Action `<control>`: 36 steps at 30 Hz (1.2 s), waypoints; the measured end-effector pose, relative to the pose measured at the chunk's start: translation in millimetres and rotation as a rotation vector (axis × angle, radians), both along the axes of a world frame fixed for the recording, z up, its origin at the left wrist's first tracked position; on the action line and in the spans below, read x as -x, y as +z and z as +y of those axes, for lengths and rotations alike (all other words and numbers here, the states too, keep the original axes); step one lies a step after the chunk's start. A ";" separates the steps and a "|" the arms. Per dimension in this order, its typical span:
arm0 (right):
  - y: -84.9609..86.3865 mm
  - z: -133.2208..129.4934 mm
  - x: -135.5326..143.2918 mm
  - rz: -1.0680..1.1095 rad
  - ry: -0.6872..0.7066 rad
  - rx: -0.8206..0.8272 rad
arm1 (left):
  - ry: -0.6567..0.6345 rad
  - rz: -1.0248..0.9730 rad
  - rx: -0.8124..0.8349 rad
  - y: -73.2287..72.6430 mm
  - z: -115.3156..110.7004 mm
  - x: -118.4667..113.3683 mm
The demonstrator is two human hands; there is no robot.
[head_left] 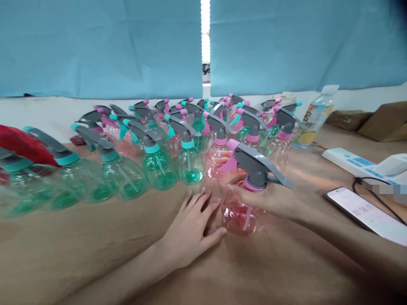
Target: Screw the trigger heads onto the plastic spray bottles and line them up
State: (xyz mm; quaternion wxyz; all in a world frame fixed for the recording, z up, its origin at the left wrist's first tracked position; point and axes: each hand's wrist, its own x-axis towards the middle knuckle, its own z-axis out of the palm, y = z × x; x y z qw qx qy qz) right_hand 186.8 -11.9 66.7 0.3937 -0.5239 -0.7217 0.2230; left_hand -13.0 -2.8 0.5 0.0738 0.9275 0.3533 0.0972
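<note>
A pink spray bottle [240,217] with a grey and pink trigger head stands in front of me on the table. My right hand [265,199] reaches in from the right and is closed round its upper body, just under the pink collar. Part of that hand is hidden behind the trigger head, with fingertips showing on the far left side. My left hand [193,224] lies on the tabletop with its fingers spread, its thumb tip close to the bottle's base. Behind the hands stand a green spray bottle [191,169] and another pink spray bottle [216,159].
Several more spray bottles, green and pink, crowd the back; a row of green ones [124,178] runs left, near a red item [28,144]. At right are a drink bottle [313,118], a power strip [352,163], a lit phone [365,214] and a black cable.
</note>
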 end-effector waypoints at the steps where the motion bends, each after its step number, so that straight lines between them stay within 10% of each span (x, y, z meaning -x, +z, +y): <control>1: -0.3 -0.1 -0.1 0.002 -0.008 -0.001 | 0.000 -0.003 -0.001 -0.1 0.0 -0.1; 25: -7.3 0.2 -4.8 0.021 -0.030 0.033 | 0.008 0.008 0.016 1.6 -0.8 -0.6; 36: 31.0 -8.1 7.7 0.036 0.069 0.030 | 0.006 0.002 0.009 1.6 -0.6 -1.1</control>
